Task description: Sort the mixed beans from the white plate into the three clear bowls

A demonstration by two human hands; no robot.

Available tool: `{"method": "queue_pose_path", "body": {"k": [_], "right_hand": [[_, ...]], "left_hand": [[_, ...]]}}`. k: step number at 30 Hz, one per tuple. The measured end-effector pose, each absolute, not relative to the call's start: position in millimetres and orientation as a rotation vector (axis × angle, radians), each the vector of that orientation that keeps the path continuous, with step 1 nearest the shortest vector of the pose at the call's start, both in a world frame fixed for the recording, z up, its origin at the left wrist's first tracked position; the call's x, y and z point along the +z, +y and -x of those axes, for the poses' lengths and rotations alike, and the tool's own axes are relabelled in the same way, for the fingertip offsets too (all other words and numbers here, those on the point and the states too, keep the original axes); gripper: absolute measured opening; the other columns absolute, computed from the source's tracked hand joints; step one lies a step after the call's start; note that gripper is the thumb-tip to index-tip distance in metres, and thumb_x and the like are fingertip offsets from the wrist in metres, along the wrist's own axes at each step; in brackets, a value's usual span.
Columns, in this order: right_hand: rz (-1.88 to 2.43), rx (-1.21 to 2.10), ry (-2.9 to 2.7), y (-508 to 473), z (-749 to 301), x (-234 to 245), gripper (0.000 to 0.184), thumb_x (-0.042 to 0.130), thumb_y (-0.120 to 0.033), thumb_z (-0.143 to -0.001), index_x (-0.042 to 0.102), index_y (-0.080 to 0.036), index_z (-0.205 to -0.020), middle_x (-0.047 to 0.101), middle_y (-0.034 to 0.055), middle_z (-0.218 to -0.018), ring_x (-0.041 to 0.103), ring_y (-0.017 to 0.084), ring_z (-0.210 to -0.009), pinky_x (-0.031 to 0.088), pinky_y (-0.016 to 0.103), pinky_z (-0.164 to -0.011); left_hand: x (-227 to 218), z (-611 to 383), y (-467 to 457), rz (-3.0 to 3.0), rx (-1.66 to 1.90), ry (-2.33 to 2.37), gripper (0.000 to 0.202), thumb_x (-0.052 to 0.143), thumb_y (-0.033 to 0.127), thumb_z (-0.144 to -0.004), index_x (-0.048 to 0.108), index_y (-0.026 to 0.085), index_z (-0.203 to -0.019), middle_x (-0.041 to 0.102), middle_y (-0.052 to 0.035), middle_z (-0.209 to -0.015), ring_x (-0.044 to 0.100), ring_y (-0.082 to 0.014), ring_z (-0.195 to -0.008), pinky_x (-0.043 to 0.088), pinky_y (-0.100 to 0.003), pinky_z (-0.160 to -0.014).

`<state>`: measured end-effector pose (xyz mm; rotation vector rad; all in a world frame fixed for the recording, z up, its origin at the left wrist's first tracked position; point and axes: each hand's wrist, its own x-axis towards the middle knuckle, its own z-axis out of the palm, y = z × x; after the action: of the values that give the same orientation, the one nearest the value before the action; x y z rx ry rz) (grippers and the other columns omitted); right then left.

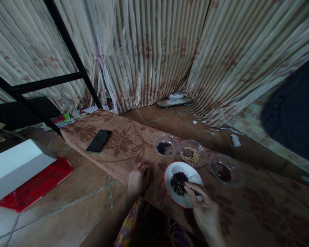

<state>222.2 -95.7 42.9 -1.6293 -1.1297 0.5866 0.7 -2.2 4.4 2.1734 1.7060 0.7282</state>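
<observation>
My right hand (204, 206) pinches a pair of thin tweezers (181, 183) over a white red-rimmed bowl (194, 173). The tool's tips reach into a mixed heap of dark and pale beans (179, 180) inside the bowl. Behind it, three clear plastic cups stand in a row. Black beans sit in the left cup (166, 145), yellow beans in the middle cup (192, 153), and dark reddish beans in the right cup (224, 171). Curled with its fingers folded in, my left hand (139, 178) rests at the cloth's near edge, left of the bowl; whether it holds anything is hidden.
A patterned brown cloth (130, 159) covers the long low table. A black phone (99, 141) lies on its left part. On the tiled floor at left are a white box (18, 168) and a red sheet (46, 183). Striped curtains hang behind, with a skateboard (173, 102) below.
</observation>
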Motion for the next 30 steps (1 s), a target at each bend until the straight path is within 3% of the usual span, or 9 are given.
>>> {"method": "queue_pose_path", "body": {"k": [5,10,15,19,25,30], "right_hand": [[1.622,0.551,-1.130,-98.0,-220.5,40.2,0.031,0.064,-0.051,-0.081,0.075,-0.023,-0.086,0.075,0.0068,-0.095,0.069,0.023,-0.092,0.053,0.035,-0.086],[1.637,0.553,-1.088,-99.6,-228.6,40.9,0.032,0.067,-0.051,-0.079,0.076,-0.022,-0.089,0.076,0.0081,-0.095,0.071,0.023,-0.087,0.056,0.034,-0.079],[1.637,0.369,-0.919,-67.6,-256.9,70.8,0.036,0.070,-0.051,-0.075,0.076,-0.019,-0.089,0.077,0.0085,-0.089,0.071,0.022,-0.078,0.056,0.030,-0.069],[1.575,0.234,-0.856,-32.4,-280.3,86.2,0.037,0.073,-0.051,-0.072,0.074,-0.016,-0.082,0.076,0.0107,-0.084,0.071,0.023,-0.077,0.055,0.032,-0.070],[1.619,0.287,-0.831,-46.6,-283.3,56.0,0.038,0.071,-0.051,-0.074,0.075,-0.016,-0.088,0.076,0.0109,-0.092,0.070,0.024,-0.084,0.053,0.036,-0.081],[1.692,0.375,-0.828,-84.4,-266.8,51.0,0.040,0.071,-0.053,-0.074,0.076,-0.017,-0.092,0.076,0.0103,-0.093,0.070,0.025,-0.084,0.054,0.035,-0.078]], "left_hand": [[3.9,-0.7,-2.6,-2.171,0.753,1.690,0.016,0.049,0.021,-0.095,0.065,0.022,-0.096,0.068,-0.0028,-0.110,0.068,-0.0147,-0.093,0.053,-0.024,-0.082],[3.0,-0.6,-2.1,-2.169,0.740,1.732,0.017,0.049,0.022,-0.095,0.066,0.023,-0.096,0.070,-0.0031,-0.110,0.069,-0.0154,-0.089,0.053,-0.024,-0.078],[1.8,0.2,-1.1,-2.175,0.756,1.730,0.020,0.048,0.020,-0.094,0.068,0.023,-0.095,0.070,-0.0028,-0.110,0.070,-0.0154,-0.088,0.054,-0.024,-0.075],[1.0,0.7,-0.8,-2.141,0.747,1.765,0.021,0.047,0.021,-0.095,0.068,0.024,-0.097,0.070,-0.0033,-0.110,0.071,-0.0165,-0.086,0.054,-0.026,-0.073],[1.3,0.5,-1.9,-2.139,0.751,1.737,0.020,0.048,0.020,-0.095,0.068,0.023,-0.096,0.070,-0.0038,-0.108,0.070,-0.0157,-0.085,0.053,-0.025,-0.074],[3.0,-0.6,-0.9,-2.125,0.711,1.752,0.017,0.051,0.019,-0.093,0.068,0.022,-0.095,0.070,-0.0041,-0.108,0.070,-0.0157,-0.087,0.053,-0.024,-0.077]]}}
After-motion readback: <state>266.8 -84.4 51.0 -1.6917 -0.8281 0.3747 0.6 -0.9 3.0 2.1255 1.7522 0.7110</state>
